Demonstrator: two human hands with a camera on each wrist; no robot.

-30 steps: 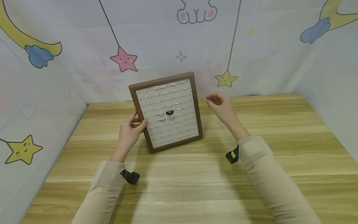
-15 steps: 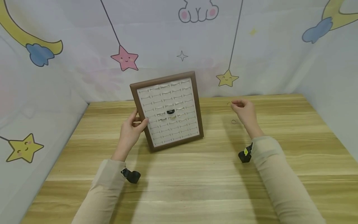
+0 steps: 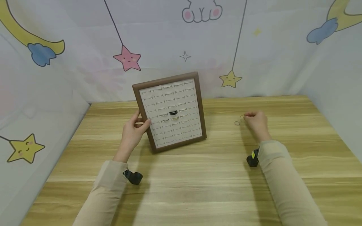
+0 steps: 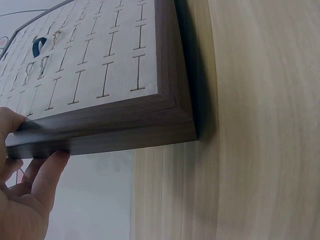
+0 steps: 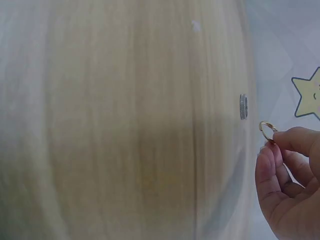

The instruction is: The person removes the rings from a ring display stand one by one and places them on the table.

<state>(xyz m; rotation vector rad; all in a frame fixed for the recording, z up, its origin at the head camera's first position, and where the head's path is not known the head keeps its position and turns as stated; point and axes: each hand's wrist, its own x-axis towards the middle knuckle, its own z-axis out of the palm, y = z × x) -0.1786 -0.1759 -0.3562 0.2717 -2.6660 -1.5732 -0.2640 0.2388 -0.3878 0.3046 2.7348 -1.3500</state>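
A thin gold ring (image 5: 268, 130) is pinched between the thumb and forefinger of the right hand (image 3: 255, 122), whose other fingers (image 5: 266, 167) curl loosely beneath it. The hand hovers low over the tabletop (image 3: 198, 175), to the right of the display board, and the ring shows in the head view only as a faint glint at the fingertips. Just beside it, a second ring (image 3: 237, 123), silvery in tone, lies on the wood; in the right wrist view it appears edge-on and blurred, so whether it carries stones or a pattern cannot be told.

Well to the left stands the ring display board (image 3: 171, 111), a brown wooden frame around a pale slotted pad, tilted back with its lower edge on the tabletop. The left hand (image 3: 133, 131) holds its left rim, thumb on the front of the frame and fingers (image 4: 47, 172) wrapped behind the edge. Near the middle of the pad sits a dark ring (image 3: 173, 113), with a few pale metal rings (image 3: 164, 116) in the slots around it; the other slots look unfilled.

Both arms wear beige sleeves (image 3: 282, 179) with a small black device strapped at each wrist. Behind the tabletop hangs a pale backdrop (image 3: 181, 40) printed with stars, moons and clouds.
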